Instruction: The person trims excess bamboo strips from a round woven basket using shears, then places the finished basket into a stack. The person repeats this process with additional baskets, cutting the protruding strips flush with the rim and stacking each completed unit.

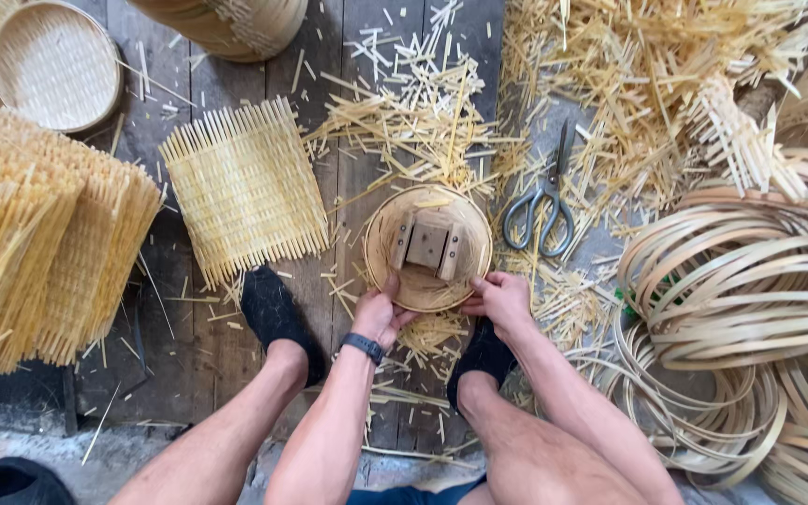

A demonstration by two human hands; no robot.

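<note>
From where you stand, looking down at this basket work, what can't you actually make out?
- Head view: the near rim of the round basket is covered by the left hand and right hand.
- What lies under its wooden block is hidden.
- The stacked baskets are cut off by the top edge.
- The bamboo hoops run off the right edge.
- The scissors tips are lost among cut strips.

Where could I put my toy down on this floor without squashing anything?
The barest patch is the dark planks between the stacked mats and the left foot, below the single woven mat. It is crowded around the scissors, under the cut strips, and by the coiled hoops on the right.
</note>
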